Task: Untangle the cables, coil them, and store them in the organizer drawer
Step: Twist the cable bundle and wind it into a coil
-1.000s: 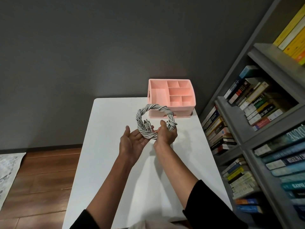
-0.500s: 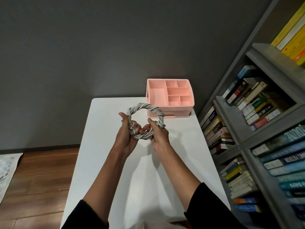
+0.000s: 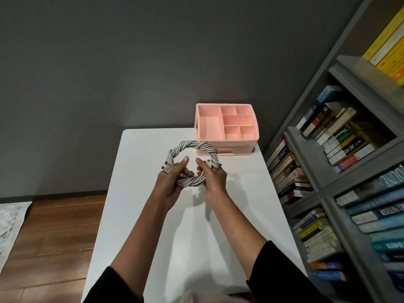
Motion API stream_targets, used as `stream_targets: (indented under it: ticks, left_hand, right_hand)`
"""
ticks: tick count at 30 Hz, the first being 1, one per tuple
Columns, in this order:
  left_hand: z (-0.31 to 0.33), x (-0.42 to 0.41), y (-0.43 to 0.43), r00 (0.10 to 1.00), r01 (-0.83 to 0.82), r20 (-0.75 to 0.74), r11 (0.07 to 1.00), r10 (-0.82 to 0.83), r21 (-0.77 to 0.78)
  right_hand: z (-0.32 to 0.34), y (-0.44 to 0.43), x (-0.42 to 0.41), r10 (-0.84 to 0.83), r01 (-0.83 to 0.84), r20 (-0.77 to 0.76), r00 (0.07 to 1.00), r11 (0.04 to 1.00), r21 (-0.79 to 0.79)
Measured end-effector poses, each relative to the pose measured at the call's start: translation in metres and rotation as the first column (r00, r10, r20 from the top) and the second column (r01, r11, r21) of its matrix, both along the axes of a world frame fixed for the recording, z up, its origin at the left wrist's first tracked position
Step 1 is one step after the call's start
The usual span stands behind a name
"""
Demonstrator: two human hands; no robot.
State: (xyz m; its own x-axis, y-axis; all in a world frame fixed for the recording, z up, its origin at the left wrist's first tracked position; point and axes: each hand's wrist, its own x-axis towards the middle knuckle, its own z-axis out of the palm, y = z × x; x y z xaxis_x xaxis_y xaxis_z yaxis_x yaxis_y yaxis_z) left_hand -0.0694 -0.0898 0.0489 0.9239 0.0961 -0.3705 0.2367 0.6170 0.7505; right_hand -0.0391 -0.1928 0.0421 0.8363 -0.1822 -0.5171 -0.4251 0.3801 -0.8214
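1. The cable coil (image 3: 192,147) is a near-round ring, so it has no clear long axis. Its opening faces the camera, and its far arc tips toward the pink organizer (image 3: 227,145).
2. The coil is held in the air over the far half of the white bench (image 3: 218,226), just in front of the organizer. The far arc overlaps the organizer's lower front edge in view. Whether they touch cannot be told.
3. The left grip (image 3: 172,185) wraps the ring's near-left arc, its thumb lying up inside the opening. The right grip (image 3: 215,180) wraps the near-right arc, its thumb also inside.
4. The organizer sits at the bench's far right corner and stands between the coil and the grey wall. Its open top is split into one large compartment and five smaller ones.
5. A grey bookshelf (image 3: 306,136) packed with books runs along the bench's right side. The wooden floor (image 3: 54,226) lies to the left.
6. The cables are grey-white and twisted round each other like rope. A connector end (image 3: 165,168) sticks out by the left knuckles.
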Motion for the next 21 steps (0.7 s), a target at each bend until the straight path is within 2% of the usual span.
stream_targets:
  ticks: [6, 11, 16, 19, 21]
  left_hand:
    - [-0.002, -0.002, 0.009, 0.988, 0.045, -0.146, 0.999, -0.044, 0.002]
    - [-0.004, 0.001, 0.005, 0.987, -0.098, -0.145, 0.983, 0.075, -0.154]
    - [-0.003, 0.000, 0.002, 0.977, -0.136, -0.183, 0.979, 0.107, -0.150]
    - [-0.005, -0.004, -0.001, 0.968, -0.165, -0.211, 0.979, 0.138, -0.118]
    - [-0.009, -0.007, -0.002, 0.969, -0.159, -0.208, 0.980, 0.132, -0.120]
  right_hand:
    - [-0.006, 0.000, 0.002, -0.019, 0.019, 0.001, 1.000, 0.996, -0.088]
    - [-0.014, 0.002, 0.002, 0.003, -0.007, -0.027, 1.000, 0.985, -0.170]
    - [-0.025, 0.003, 0.000, 0.028, -0.037, -0.044, 0.999, 0.979, -0.199]
    - [-0.031, 0.007, -0.003, 0.059, -0.089, -0.131, 0.990, 0.966, -0.242]
    - [-0.035, 0.010, -0.005, 0.070, -0.111, -0.204, 0.977, 0.973, -0.200]
